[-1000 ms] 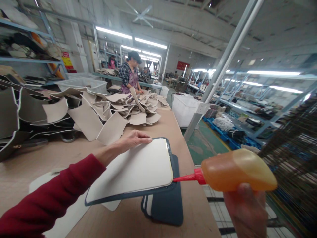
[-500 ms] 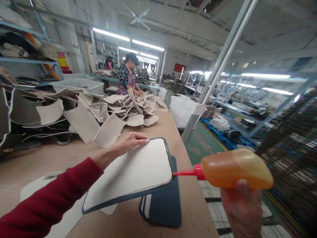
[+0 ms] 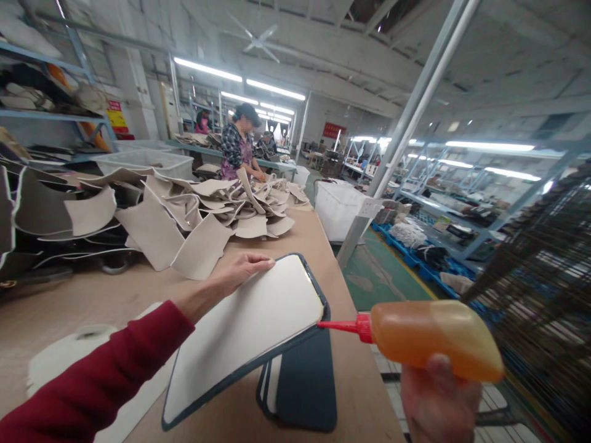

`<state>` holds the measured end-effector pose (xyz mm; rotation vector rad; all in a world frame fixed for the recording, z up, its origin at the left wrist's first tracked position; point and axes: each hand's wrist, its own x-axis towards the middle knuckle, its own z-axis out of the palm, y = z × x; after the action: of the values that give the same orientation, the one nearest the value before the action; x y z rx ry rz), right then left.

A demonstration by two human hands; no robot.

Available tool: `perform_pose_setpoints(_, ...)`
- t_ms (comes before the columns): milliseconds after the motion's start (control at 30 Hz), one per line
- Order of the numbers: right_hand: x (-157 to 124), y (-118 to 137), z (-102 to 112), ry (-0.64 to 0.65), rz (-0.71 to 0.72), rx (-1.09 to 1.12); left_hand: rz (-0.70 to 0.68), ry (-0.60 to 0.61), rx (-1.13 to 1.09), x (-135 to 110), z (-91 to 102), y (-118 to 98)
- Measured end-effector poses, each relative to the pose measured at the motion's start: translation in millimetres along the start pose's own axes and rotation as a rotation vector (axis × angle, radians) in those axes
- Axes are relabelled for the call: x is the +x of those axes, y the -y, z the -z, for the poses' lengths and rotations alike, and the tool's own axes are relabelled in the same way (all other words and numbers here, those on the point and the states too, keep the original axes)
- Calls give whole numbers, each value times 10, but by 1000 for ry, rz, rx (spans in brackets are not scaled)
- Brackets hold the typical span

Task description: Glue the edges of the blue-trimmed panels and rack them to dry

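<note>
My left hand lies with fingers stretched flat on the far edge of a white panel that has a dark blue border and rests tilted on the brown table. My right hand grips an orange squeeze bottle from below. The bottle's red nozzle touches the panel's right edge near the corner. A dark blue piece lies under the panel.
A heap of beige cut pieces covers the far table. White pieces lie at the left. A person in a plaid shirt works beyond the heap. White bins, a steel post and shelving stand to the right.
The panel has swung so its near end points more toward me. The bottle has dropped a little, its nozzle still at the panel's right edge. My left hand stays on the far edge.
</note>
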<state>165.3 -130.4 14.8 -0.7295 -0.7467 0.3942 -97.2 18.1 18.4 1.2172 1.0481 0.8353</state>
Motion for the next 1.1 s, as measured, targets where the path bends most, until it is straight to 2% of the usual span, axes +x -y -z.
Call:
perform_pose_setpoints(133,-217,-120,6,-6,-1,-4,-16,-54,-26,71,-36,75)
perform_pose_setpoints(267,-461,-265,15,20,-233,95,-90,-160,16,142,-90,119)
perform_pose_setpoints(333,-442,-269,-22,26,-331,186,-149,-196,90,144,-115,115)
perform_pose_setpoints(400,-308,-204,-78,1,-352,265,-188,-189,167,119,-136,103)
perform_pose_setpoints(500,-16,-42,-136,-94,-362,308,-222,-120,241,53,-164,86)
perform_pose_setpoints(600,228,87,-126,-107,-353,292,-290,-7,340,-26,-200,55)
perform_pose_setpoints(900,600,243,-66,118,-299,136,-403,342,683,-341,-452,-333)
perform_pose_setpoints(1100,686,293,-38,271,-336,127,-388,523,691,-487,-572,-481)
